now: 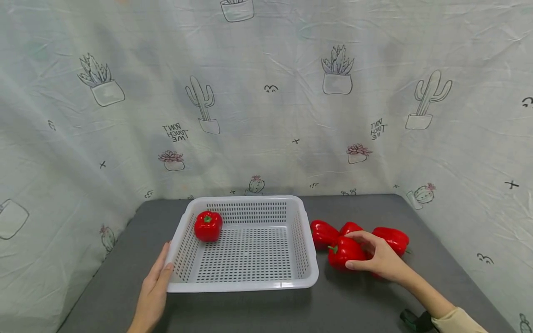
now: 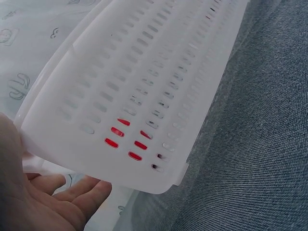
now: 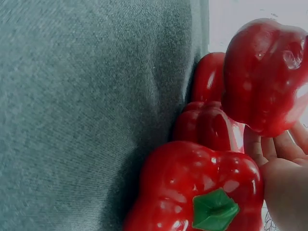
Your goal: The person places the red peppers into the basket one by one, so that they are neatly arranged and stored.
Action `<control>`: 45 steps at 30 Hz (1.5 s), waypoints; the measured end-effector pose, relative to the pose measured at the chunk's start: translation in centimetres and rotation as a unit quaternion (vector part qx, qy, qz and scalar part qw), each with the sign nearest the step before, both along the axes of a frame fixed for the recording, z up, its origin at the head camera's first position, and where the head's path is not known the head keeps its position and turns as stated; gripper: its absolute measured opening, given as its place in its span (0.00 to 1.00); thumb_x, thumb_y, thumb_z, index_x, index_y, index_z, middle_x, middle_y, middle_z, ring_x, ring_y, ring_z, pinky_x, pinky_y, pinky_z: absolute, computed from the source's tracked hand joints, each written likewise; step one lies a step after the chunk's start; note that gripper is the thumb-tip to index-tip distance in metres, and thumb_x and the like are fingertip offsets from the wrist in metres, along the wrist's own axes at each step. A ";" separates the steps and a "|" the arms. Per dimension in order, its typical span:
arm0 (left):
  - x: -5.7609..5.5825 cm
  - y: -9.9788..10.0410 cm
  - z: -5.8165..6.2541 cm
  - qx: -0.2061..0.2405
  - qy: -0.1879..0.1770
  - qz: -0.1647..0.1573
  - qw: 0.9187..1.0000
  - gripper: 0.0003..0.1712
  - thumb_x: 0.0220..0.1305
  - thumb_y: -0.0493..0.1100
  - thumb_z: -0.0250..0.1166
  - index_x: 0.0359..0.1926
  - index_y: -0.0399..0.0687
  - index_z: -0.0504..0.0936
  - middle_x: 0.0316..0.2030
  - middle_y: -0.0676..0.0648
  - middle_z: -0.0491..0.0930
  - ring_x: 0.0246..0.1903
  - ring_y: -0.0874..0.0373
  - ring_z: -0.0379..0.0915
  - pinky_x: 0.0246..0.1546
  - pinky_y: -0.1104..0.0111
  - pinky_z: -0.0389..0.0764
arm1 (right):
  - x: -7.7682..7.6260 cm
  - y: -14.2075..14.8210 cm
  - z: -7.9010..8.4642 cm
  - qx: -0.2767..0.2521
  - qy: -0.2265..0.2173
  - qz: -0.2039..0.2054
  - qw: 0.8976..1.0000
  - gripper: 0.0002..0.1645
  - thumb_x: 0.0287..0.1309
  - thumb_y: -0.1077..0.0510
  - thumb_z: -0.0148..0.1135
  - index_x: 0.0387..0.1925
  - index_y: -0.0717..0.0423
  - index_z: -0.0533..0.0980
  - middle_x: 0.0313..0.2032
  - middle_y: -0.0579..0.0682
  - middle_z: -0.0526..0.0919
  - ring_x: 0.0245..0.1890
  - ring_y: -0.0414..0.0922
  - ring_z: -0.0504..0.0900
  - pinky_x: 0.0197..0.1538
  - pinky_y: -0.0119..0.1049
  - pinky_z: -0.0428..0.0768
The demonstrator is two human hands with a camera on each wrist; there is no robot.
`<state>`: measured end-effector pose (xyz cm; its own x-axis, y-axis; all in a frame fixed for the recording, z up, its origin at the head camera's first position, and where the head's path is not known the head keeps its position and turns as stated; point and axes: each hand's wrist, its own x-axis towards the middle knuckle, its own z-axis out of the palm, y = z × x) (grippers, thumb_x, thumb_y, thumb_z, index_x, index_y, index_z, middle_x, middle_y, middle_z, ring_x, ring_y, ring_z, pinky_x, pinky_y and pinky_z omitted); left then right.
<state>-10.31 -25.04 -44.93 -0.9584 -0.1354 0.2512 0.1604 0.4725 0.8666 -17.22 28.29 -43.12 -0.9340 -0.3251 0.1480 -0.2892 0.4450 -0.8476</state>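
My left hand (image 1: 151, 293) holds the left side of a white perforated plastic basket (image 1: 245, 286), thumb at the rim. In the left wrist view, its fingers (image 2: 89, 195) lie by the basket's corner, and red shows through the wall slots. One red bell pepper (image 1: 208, 227) sits inside the basket at the left. To the basket's right, my right hand (image 1: 381, 256) grips another red bell pepper (image 1: 346, 253), its green stem facing left. More peppers lie around that hand, including one (image 1: 322, 233) beside the basket and one (image 1: 390, 238) behind the hand. The right wrist view shows the held pepper (image 3: 264, 77) above others.
A grey cloth-covered table (image 1: 250, 314) carries everything. Pale fabric (image 1: 270, 115) printed with cacti hangs behind and along both sides. Near the right sleeve (image 1: 458, 321) is a dark object (image 1: 416, 320), perhaps a wrist strap.
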 end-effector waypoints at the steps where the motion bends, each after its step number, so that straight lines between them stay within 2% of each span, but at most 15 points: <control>1: 0.0 0.0 0.0 -0.001 -0.001 0.001 1.000 0.31 0.80 0.47 0.44 0.78 0.58 0.48 0.75 0.46 0.52 0.64 0.80 0.47 0.54 0.88 0.52 | 0.0 0.0 0.0 -0.003 -0.001 -0.002 1.000 0.36 0.47 0.56 0.78 0.58 0.54 0.74 0.53 0.56 0.77 0.49 0.57 0.76 0.42 0.38 0.81; 5: 0.0 0.0 0.1 -0.003 -0.001 0.002 1.000 0.31 0.80 0.47 0.44 0.78 0.58 0.48 0.75 0.46 0.51 0.64 0.78 0.47 0.54 0.89 0.51 | -0.1 -0.1 0.3 -0.009 0.006 -0.016 1.000 0.38 0.48 0.56 0.77 0.61 0.55 0.72 0.55 0.57 0.76 0.49 0.57 0.76 0.42 0.38 0.81; 10: 0.0 -0.2 0.1 -0.002 0.005 -0.005 1.000 0.31 0.80 0.47 0.44 0.78 0.55 0.47 0.75 0.44 0.51 0.66 0.75 0.47 0.54 0.88 0.52 | -0.4 -0.4 1.0 -0.013 0.027 -0.044 0.999 0.37 0.50 0.54 0.77 0.62 0.50 0.73 0.55 0.52 0.77 0.49 0.52 0.78 0.44 0.37 0.81; 17: 0.2 -0.4 0.0 0.005 0.000 -0.007 1.000 0.31 0.80 0.48 0.44 0.78 0.55 0.47 0.75 0.44 0.50 0.65 0.78 0.45 0.54 0.88 0.52 | -0.8 -1.7 2.9 -0.047 0.029 -0.037 0.998 0.35 0.55 0.55 0.74 0.64 0.48 0.71 0.57 0.51 0.76 0.53 0.47 0.77 0.48 0.34 0.78; 24: 0.2 -0.5 0.0 0.007 -0.018 -0.001 1.000 0.31 0.80 0.49 0.43 0.78 0.57 0.46 0.75 0.46 0.49 0.71 0.59 0.47 0.52 0.89 0.52 | -1.1 -4.1 5.9 -0.093 0.018 -0.020 0.995 0.36 0.56 0.57 0.73 0.66 0.48 0.70 0.57 0.52 0.76 0.54 0.51 0.78 0.49 0.35 0.78; 30: 0.2 -0.3 0.0 0.004 -0.011 0.000 1.000 0.31 0.80 0.49 0.44 0.78 0.58 0.47 0.75 0.46 0.50 0.67 0.72 0.47 0.53 0.88 0.52 | -1.6 -7.1 8.2 -0.136 0.009 0.005 0.991 0.37 0.53 0.58 0.75 0.65 0.51 0.71 0.55 0.54 0.78 0.50 0.52 0.80 0.48 0.41 0.80; 39: 0.0 0.0 -0.2 0.013 0.009 -0.008 1.000 0.30 0.80 0.47 0.43 0.78 0.57 0.48 0.75 0.45 0.52 0.64 0.78 0.49 0.53 0.87 0.55 | -3.6 -11.7 10.2 -0.160 -0.018 0.055 0.985 0.36 0.54 0.55 0.75 0.64 0.47 0.72 0.56 0.52 0.78 0.49 0.54 0.81 0.46 0.47 0.81; 45: 0.0 0.0 -0.2 0.009 0.009 -0.006 1.000 0.30 0.80 0.47 0.43 0.78 0.57 0.49 0.74 0.45 0.53 0.63 0.78 0.51 0.52 0.87 0.57 | -5.1 -15.4 10.9 -0.177 -0.009 0.091 0.980 0.35 0.54 0.55 0.74 0.63 0.48 0.73 0.55 0.52 0.78 0.48 0.55 0.80 0.45 0.48 0.81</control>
